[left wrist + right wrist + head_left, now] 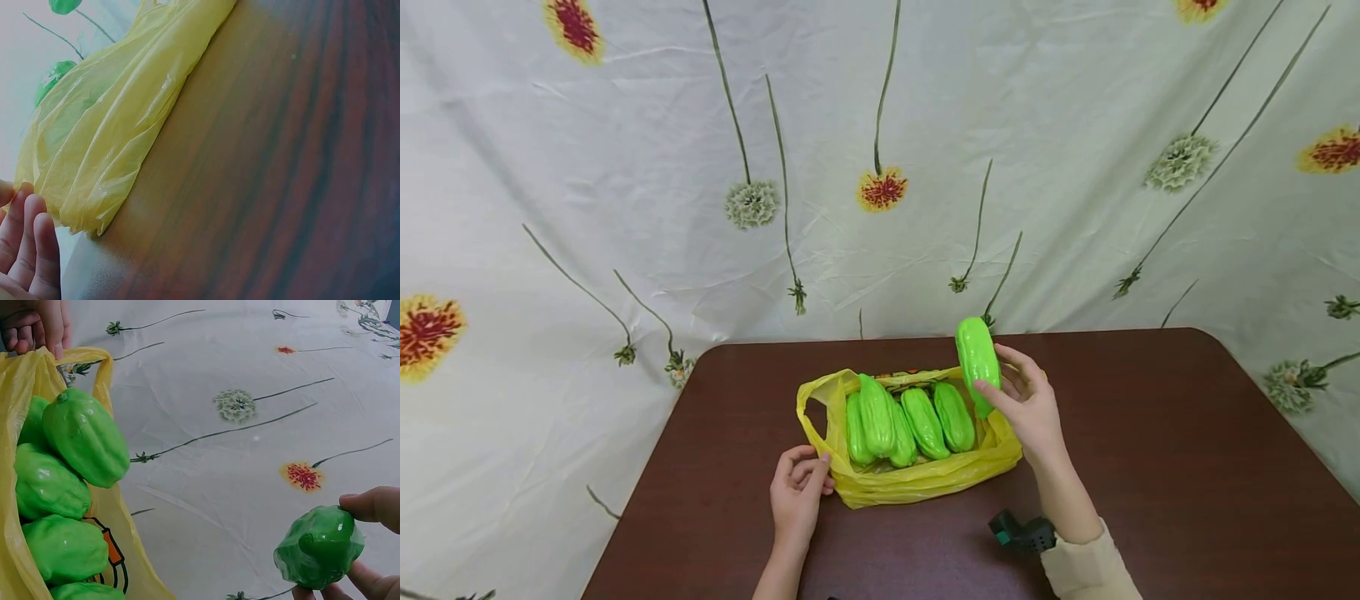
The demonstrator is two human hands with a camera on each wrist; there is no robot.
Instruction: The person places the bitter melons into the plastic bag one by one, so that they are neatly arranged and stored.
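A yellow plastic bag (925, 487) lies on the table with its mouth spread, holding several glossy green, ridged, gourd-like fruits (922, 422). My right hand (1028, 404) holds one more green gourd-like fruit (977, 358) upright over the bag's right end, thumb on one side and fingers on the other. In the right wrist view this fruit (320, 547) shows end-on between thumb and fingertips, apart from those in the bag. My left hand (797, 492) pinches the bag's edge at its left front corner, beneath the handle loop. The left wrist view shows the fingertips (37, 206) at the yellow plastic.
The dark brown table (1150, 433) extends to both sides of the bag. Behind its far edge hangs a white cloth (820, 250) printed with flowers. A black strap-on device (1022, 533) is on the right wrist, next to a cream sleeve (1086, 567).
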